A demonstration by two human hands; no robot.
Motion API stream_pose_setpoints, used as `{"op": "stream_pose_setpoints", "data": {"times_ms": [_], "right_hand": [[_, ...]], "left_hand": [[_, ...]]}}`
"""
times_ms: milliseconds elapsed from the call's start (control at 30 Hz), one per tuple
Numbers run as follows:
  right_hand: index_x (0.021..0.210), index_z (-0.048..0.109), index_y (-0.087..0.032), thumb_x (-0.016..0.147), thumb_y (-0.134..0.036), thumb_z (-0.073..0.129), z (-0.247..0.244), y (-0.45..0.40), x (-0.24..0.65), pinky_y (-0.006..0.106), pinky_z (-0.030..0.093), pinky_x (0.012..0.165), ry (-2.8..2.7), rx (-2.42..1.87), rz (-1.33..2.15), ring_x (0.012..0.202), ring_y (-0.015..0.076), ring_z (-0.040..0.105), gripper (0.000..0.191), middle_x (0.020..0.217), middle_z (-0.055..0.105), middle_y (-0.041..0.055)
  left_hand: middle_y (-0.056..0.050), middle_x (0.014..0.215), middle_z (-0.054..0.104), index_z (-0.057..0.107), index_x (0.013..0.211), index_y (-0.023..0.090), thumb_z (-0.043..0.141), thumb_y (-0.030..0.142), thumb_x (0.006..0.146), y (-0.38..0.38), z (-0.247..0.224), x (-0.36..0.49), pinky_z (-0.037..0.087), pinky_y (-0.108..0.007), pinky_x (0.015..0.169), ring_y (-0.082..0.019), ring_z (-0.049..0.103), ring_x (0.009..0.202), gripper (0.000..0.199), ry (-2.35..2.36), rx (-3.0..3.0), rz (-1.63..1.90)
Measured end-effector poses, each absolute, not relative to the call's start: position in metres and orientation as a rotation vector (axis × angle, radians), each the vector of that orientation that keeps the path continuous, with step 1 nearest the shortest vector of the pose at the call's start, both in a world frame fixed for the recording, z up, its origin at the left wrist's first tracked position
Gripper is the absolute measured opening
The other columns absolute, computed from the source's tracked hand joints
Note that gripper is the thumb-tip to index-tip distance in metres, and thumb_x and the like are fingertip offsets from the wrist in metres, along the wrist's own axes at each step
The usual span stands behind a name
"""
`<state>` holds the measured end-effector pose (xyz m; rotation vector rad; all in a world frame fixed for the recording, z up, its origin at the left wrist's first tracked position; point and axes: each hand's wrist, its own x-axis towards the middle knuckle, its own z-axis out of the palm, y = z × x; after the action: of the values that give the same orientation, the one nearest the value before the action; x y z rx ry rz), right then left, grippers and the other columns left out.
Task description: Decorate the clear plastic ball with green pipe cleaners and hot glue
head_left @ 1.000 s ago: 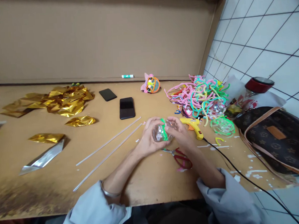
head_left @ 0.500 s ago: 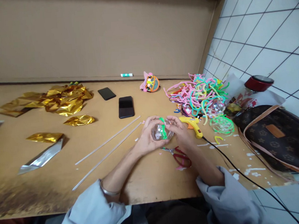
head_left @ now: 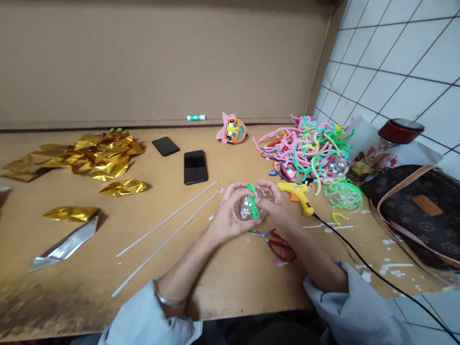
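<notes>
Your left hand (head_left: 228,210) cups clear ball (head_left: 243,209), held between palms; overtight squeeze could shift its green strip (head_left: 254,204). Your right hand (head_left: 275,205) grips other side. Scissors (head_left: 271,240) near your wrist could nick; glue gun (head_left: 301,192), if hot, might burn.

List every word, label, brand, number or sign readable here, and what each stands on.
No text can be read with certainty.
Green-and-white tube: marking too small.
Yellow glue gun: pale label too blurred.
Brown handbag: repeating motifs; any letters too small.
Red-lidded bottle: red marks on or behind it, unreadable.
</notes>
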<state>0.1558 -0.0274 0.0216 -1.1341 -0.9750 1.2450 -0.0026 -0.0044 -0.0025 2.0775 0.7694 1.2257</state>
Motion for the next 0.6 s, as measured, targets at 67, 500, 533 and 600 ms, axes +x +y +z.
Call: {"op": "stream_pose_setpoints", "data": {"times_ms": [67,500,533,600], "right_hand": [[0.104,0.055,-0.026,0.058,-0.031,0.074,0.0210,-0.0272,0.1561,0.038,0.047,0.091,-0.976,-1.140,1.241,0.106,0.0240,0.058,0.050,0.105,0.062,0.0027],[0.106,0.056,-0.027,0.063,-0.045,0.079,0.0147,-0.0237,0.1541,0.040,0.046,0.100,-0.917,-1.058,1.251,0.114,0.0242,0.058,0.051,0.111,0.065,0.0041],[0.107,0.056,-0.027,0.064,-0.045,0.079,0.0140,-0.0235,0.1543,0.040,0.045,0.101,-0.920,-1.053,1.251,0.116,0.0242,0.058,0.052,0.113,0.064,0.0044],[0.108,0.056,-0.028,0.063,-0.045,0.079,0.0130,-0.0237,0.1549,0.041,0.045,0.102,-0.932,-1.052,1.247,0.119,0.0246,0.056,0.053,0.117,0.063,0.0050]], "left_hand": [[-0.011,0.130,0.048,0.059,0.112,0.024,0.087,0.027,0.064,-0.0051,-0.0016,-0.0027,0.044,-0.049,0.109,-0.030,0.051,0.127,0.056,0.771,2.073,1.226],[-0.010,0.129,0.053,0.050,0.118,0.024,0.088,0.034,0.063,-0.0028,-0.0037,-0.0016,0.046,-0.047,0.104,-0.028,0.056,0.120,0.067,0.854,1.827,1.251],[-0.011,0.130,0.052,0.050,0.118,0.024,0.089,0.034,0.062,-0.0021,-0.0047,-0.0015,0.047,-0.046,0.104,-0.028,0.057,0.120,0.068,0.858,1.805,1.248],[-0.012,0.133,0.052,0.051,0.117,0.023,0.089,0.035,0.063,-0.0008,-0.0059,-0.0018,0.047,-0.046,0.104,-0.029,0.056,0.123,0.068,0.857,1.793,1.248]]}}
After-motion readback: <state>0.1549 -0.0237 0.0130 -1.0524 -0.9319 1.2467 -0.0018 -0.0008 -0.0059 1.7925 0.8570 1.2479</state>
